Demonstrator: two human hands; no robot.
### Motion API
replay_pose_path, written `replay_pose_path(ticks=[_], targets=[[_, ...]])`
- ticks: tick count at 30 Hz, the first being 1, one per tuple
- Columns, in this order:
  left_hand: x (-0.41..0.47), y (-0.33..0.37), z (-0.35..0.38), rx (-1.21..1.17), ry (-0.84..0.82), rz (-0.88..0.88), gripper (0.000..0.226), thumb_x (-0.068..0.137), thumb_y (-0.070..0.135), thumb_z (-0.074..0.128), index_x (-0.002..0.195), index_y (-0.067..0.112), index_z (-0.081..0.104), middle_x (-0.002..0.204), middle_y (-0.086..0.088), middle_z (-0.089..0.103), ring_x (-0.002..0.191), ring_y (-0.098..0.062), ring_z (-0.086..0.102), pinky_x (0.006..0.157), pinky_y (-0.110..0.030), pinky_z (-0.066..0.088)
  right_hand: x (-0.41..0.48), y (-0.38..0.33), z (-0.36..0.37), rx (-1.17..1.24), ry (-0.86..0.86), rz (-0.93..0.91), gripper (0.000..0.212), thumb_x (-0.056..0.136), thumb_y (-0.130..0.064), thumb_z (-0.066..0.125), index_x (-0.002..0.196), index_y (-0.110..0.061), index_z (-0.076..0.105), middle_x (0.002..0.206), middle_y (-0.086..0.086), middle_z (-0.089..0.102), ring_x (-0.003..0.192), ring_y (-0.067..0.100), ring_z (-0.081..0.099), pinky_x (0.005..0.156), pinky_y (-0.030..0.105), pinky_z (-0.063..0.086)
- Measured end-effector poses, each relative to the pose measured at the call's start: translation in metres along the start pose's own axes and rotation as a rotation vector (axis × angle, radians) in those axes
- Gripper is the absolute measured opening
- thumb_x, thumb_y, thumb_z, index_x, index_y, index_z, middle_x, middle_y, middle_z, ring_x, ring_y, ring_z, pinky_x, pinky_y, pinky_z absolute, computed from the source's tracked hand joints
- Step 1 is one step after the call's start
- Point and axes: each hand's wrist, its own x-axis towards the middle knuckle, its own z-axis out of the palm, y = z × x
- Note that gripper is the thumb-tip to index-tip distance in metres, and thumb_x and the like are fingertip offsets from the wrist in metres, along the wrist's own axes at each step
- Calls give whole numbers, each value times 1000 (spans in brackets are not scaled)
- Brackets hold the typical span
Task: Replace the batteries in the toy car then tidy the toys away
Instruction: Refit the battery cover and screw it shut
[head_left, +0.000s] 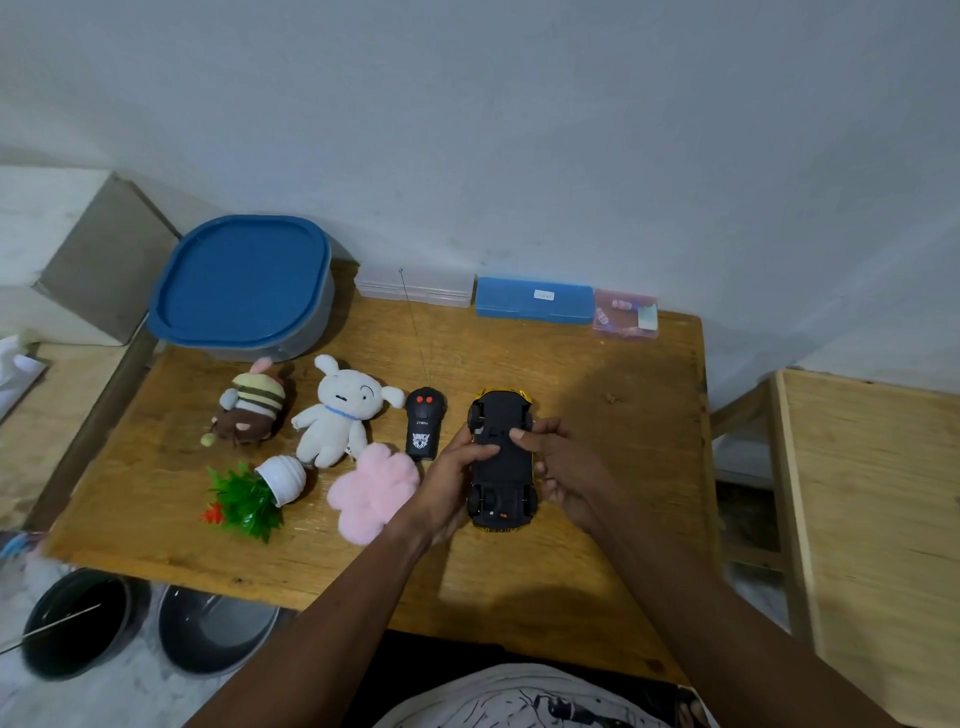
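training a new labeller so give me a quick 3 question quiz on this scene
1. True or false: the car is underside up.
2. Which hands hold the car? A) left only B) right only C) both
3. Fill in: the black thing with red buttons just left of the car is the ____.
Key: 1 true. 2 C: the left hand and the right hand both grip it. 3 remote.
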Motion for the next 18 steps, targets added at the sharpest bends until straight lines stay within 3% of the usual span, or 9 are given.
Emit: replay_pose_path(ticks=[4, 11, 15, 16, 18], targets=[[0, 2, 0, -32, -4, -31, 42, 98, 6, 44, 138, 11, 53, 108, -10, 73, 91, -25, 72, 77, -40, 60, -2, -1, 0, -20, -16, -76, 26, 83, -24, 78, 88, -22, 52, 80, -3, 54, 49, 5, 39, 37, 18, 27], [5, 3, -3, -70, -3, -65, 55, 86, 15, 55, 141, 12, 51, 115, -15, 69, 97, -31, 68, 82, -45, 58, -4, -4, -1, 2, -35, -90, 27, 83, -35, 77, 95, -21, 56, 90, -6, 59, 52, 3, 41, 41, 17, 30], [6, -1, -9, -115, 16, -95, 50, 85, 14, 56, 135, 12, 55, 106, -11, 73, 91, -29, 71, 80, -45, 59, -4, -8, -7, -18, 38, -97, 24, 89, -43, 67, 95, -22, 58, 82, -7, 54, 57, 4, 42, 48, 19, 29], [7, -1, -11, -116, 26, -99, 44, 89, 13, 53, 133, 13, 57, 103, -10, 73, 89, -28, 71, 77, -44, 60, -2, -8, -11, -121, 108, -156, 22, 90, -42, 65, 93, -21, 58, 82, -6, 55, 60, 5, 44, 50, 20, 32], [7, -3, -15, -113, 51, -105, 35, 95, 12, 49, 129, 13, 58, 99, -9, 74, 87, -27, 71, 71, -41, 62, 6, 1, -25, -616, 317, -385, 16, 91, -38, 64, 93, -23, 60, 89, -6, 58, 72, 7, 53, 60, 25, 43]])
